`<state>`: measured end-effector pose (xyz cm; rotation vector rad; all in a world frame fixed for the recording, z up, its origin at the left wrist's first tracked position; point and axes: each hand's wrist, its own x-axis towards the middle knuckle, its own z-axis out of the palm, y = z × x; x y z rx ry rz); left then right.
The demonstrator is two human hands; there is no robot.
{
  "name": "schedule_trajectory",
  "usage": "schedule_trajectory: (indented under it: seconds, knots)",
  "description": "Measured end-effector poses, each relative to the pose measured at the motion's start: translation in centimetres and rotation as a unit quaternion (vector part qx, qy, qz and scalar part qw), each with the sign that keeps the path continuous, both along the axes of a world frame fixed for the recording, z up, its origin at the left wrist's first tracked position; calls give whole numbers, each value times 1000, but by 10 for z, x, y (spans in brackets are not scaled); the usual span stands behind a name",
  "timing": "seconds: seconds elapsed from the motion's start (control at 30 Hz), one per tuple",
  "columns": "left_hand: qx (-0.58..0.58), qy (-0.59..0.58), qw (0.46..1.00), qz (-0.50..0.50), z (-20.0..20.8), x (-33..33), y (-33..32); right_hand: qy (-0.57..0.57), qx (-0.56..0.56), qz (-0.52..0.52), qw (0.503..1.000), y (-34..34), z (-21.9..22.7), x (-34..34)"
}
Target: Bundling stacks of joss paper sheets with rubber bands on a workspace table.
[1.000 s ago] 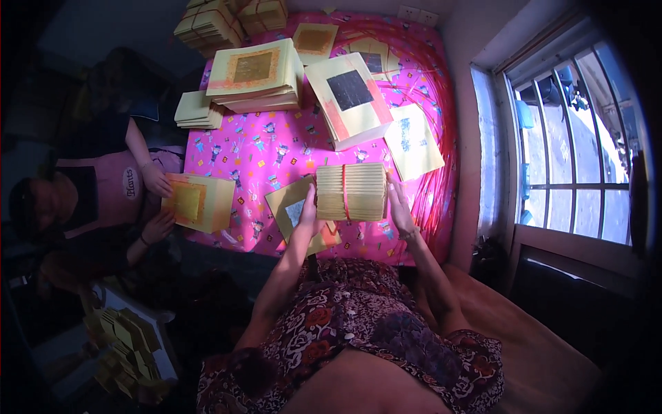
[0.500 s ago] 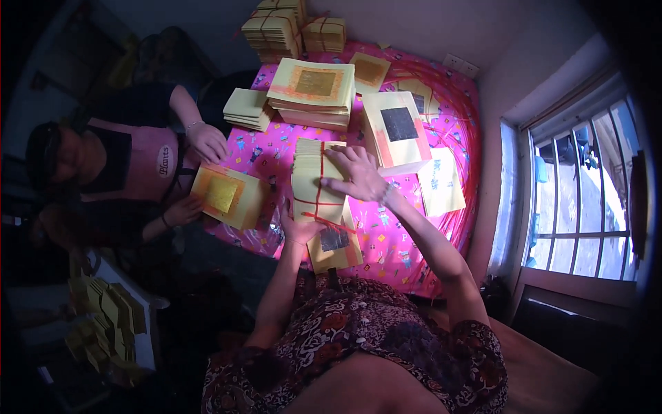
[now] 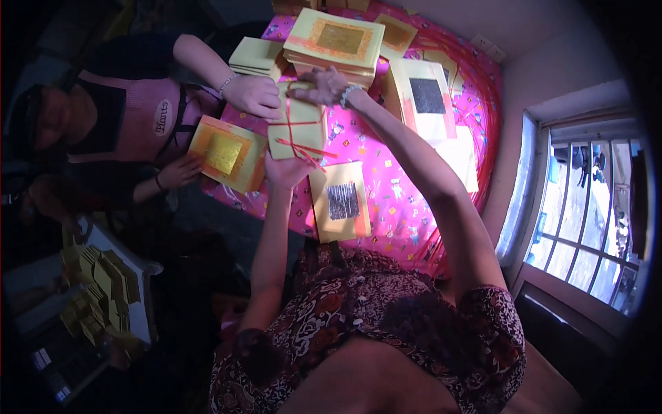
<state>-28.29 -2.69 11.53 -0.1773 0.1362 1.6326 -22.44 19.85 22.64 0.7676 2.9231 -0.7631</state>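
A bundle of pale yellow paper (image 3: 298, 128), tied crosswise with red ribbon, lies between my hands left of the table's middle. My left hand (image 3: 287, 170) grips its near end, palm up, fingers partly hidden beneath it. My right hand (image 3: 321, 87) is bent over the far end, its fingertips partly hidden. A loose ribbon end hangs at the near right corner. Just right of my left hand lies a yellow sheet or thin stack with a silver-grey square (image 3: 343, 201). A co-worker's hand (image 3: 254, 96) is beside the bundle's far left edge; their other hand (image 3: 181, 171) holds gold-square paper (image 3: 225, 153).
A tall gold-square stack (image 3: 338, 40) and a smaller yellow stack (image 3: 258, 56) stand at the back. To the right are a dark-square stack (image 3: 427, 96) and red ribbons (image 3: 491, 117) along the table's edge. Folded yellow pieces (image 3: 100, 290) lie on a side table at lower left.
The bundle has moved left and away from me in both my hands and turned so its broad face shows. The co-worker's nearer hand has come up beside it. The view has shifted.
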Motion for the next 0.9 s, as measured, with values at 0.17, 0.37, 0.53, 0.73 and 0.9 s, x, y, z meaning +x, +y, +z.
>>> schedule_trajectory:
  seconds: [0.17,0.37,0.53,0.73,0.9]
  knots:
    - [-41,24,999,-24,17,-20,-4,-51,-2,-105,993,5,6,-6]
    - [-158,57,986,5,34,-32,7,-39,-66,-153,985,4,2,-5]
    - [-245,75,966,-11,41,-44,26,-14,-71,-233,970,7,-3,-12]
    - [-291,119,949,-22,33,-37,32,-68,-104,-253,960,3,-13,-10]
    - [-274,153,949,9,46,-33,27,-72,-102,-277,953,-5,-6,-10]
